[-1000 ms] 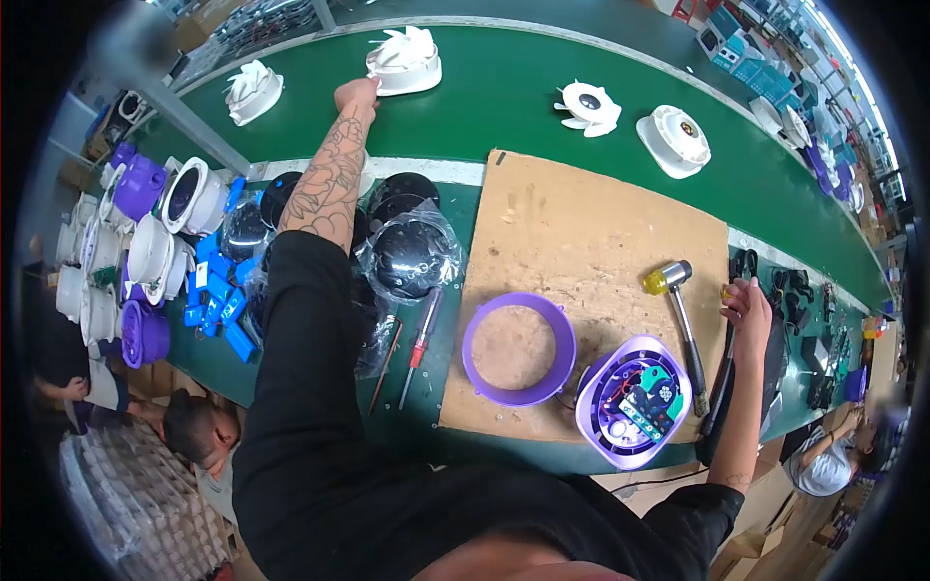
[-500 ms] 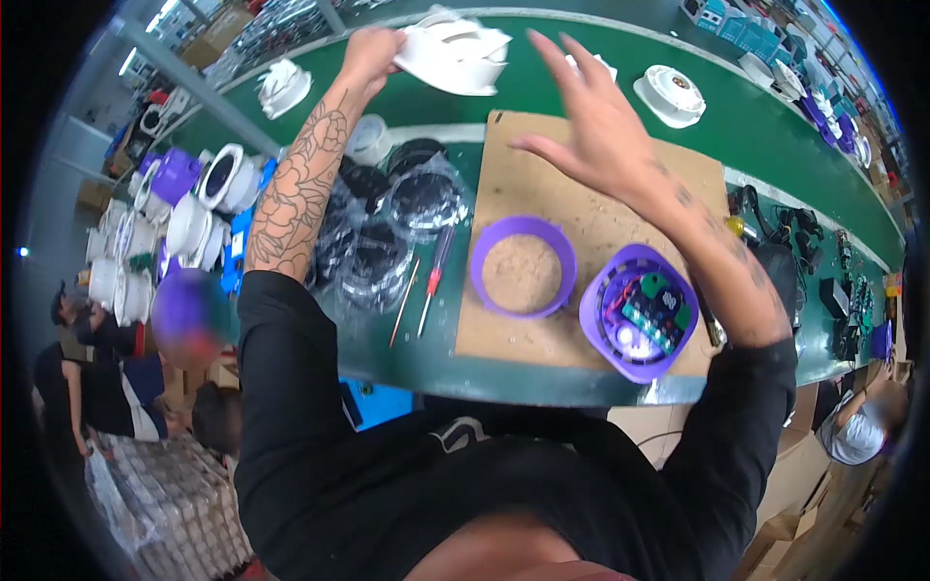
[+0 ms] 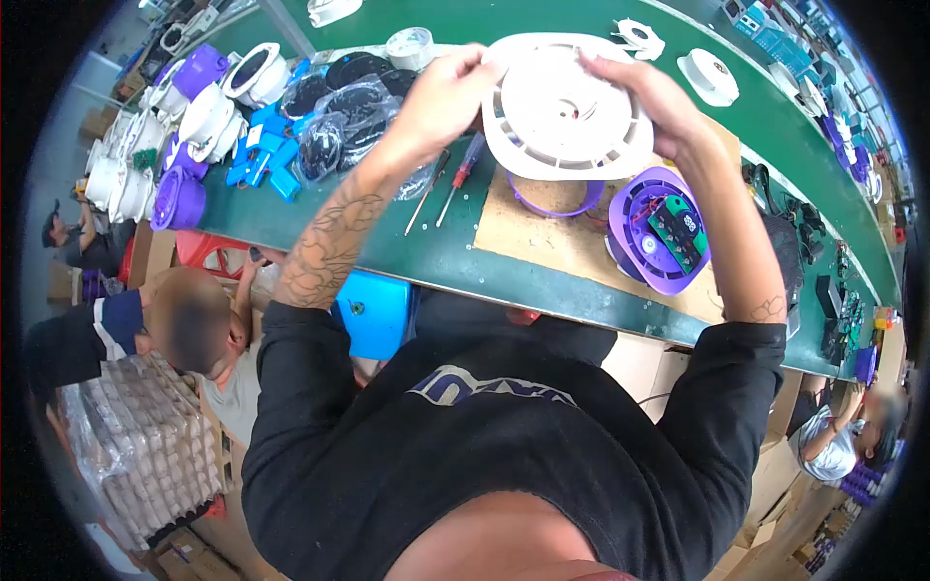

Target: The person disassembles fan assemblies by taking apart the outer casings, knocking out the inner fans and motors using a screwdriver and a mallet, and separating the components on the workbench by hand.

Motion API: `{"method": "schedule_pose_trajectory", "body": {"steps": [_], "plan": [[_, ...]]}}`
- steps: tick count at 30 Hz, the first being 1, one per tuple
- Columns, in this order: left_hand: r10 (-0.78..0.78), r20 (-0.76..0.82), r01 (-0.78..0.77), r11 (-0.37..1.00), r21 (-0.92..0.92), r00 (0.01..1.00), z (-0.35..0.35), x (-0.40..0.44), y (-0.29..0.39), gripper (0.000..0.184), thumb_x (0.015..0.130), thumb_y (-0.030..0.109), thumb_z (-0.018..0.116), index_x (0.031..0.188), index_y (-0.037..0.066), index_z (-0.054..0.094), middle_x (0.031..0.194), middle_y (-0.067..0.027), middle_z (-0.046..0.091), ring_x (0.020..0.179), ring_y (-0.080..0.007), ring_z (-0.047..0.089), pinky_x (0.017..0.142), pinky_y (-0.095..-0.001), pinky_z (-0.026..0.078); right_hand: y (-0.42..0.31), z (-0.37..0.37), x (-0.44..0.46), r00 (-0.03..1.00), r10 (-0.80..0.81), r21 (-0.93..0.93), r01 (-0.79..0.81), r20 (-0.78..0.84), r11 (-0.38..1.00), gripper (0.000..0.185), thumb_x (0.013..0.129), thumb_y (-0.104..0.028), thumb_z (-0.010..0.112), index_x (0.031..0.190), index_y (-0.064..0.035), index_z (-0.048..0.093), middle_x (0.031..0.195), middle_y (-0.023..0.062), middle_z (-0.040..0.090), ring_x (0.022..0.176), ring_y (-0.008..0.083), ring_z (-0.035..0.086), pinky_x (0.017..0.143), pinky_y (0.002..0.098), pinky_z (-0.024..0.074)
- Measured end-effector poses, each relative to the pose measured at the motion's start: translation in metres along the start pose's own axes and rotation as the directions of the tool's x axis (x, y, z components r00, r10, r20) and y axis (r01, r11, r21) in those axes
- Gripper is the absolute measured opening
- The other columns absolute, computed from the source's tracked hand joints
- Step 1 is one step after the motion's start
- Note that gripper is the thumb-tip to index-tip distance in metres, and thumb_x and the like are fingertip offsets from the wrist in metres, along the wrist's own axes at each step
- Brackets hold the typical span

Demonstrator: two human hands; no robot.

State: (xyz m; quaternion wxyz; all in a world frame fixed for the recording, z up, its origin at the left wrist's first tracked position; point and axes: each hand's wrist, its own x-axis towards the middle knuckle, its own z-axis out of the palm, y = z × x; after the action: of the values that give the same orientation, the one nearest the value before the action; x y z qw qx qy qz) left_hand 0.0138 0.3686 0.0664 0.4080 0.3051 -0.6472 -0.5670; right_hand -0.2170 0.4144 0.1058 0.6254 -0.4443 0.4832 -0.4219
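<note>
A white round plastic housing (image 3: pixel 552 121) with slots around its rim is held up above the bench between my two hands. My left hand (image 3: pixel 448 102) grips its left edge, and my right hand (image 3: pixel 664 102) grips the right edge with the thumb on top. Below the housing, a purple ring (image 3: pixel 560 210) is partly covered by it. To the right of the ring, a purple housing (image 3: pixel 670 286) lies with its inside up, showing a green circuit board (image 3: pixel 678 232). Both purple parts rest on a brown cardboard sheet (image 3: pixel 533 237).
A red-handled screwdriver (image 3: pixel 461 176) lies left of the cardboard. Further left are bagged black round parts (image 3: pixel 354 121), blue packs (image 3: pixel 260 150) and stacked white and purple housings (image 3: pixel 208 116). Black cables (image 3: pixel 790 218) lie right. Another person (image 3: pixel 218 339) sits at lower left.
The white housing has come from the far side toward me, over the cardboard. My right hand, open and apart before, now grips its right edge. The camera view has shifted.
</note>
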Motion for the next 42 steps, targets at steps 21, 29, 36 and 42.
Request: {"method": "schedule_pose_trajectory", "body": {"steps": [21,29,36,42], "plan": [[0.071,-0.157,0.073,0.654,0.753,0.985,-0.012,-0.022,-0.114,0.038,0.086,0.027,0.063,0.111,-0.001,0.058,0.097,-0.0195,0.062,0.074,-0.0314,0.064,0.072,-0.0419,0.053,0.028,-0.061,-0.042,0.848,-0.456,-0.887,-0.035,-0.27,0.461,0.058,0.093,-0.049,0.048,0.123,-0.0008,0.057,0.113,0.0206,0.065,0.106,0.0314,0.063,0.091,0.0356,0.0466],[-0.155,-0.056,0.126,0.485,0.865,0.986,-0.009,-0.018,-0.081,0.03,0.082,0.019,0.068,0.102,-0.003,0.06,0.089,-0.0222,0.066,0.087,-0.0344,0.066,0.076,-0.0455,0.051,0.133,-0.164,-0.16,0.738,-0.268,-0.78,-0.54,-0.619,0.315,0.05,0.083,-0.041,0.066,0.11,0.0002,0.059,0.092,0.0246,0.066,0.087,0.039,0.065,0.077,0.0435,0.0496],[0.046,-0.16,-0.07,0.986,-0.149,0.986,-0.053,-0.024,0.004,0.04,0.095,0.014,0.057,0.129,-0.004,0.047,0.109,-0.0123,0.06,0.096,-0.0204,0.062,0.088,-0.0374,0.054,0.151,-0.186,-0.154,0.848,-0.04,-0.698,-0.408,-0.529,0.588,0.027,0.085,-0.019,0.06,0.1,0.0033,0.054,0.07,0.0166,0.061,0.063,0.0275,0.063,0.058,0.0394,0.0501],[0.182,-0.083,-0.196,0.956,-0.218,0.98,0.029,0.003,-0.006,0.038,0.092,0.007,0.059,0.127,-0.004,0.048,0.111,-0.0135,0.061,0.099,-0.0205,0.063,0.088,-0.0325,0.054,0.128,-0.159,-0.148,0.892,0.271,0.099,-0.252,-0.362,0.963,0.015,0.085,-0.001,0.046,0.1,0.0018,0.05,0.06,0.0039,0.052,0.041,0.0092,0.047,0.035,0.0222,0.0381]]}}
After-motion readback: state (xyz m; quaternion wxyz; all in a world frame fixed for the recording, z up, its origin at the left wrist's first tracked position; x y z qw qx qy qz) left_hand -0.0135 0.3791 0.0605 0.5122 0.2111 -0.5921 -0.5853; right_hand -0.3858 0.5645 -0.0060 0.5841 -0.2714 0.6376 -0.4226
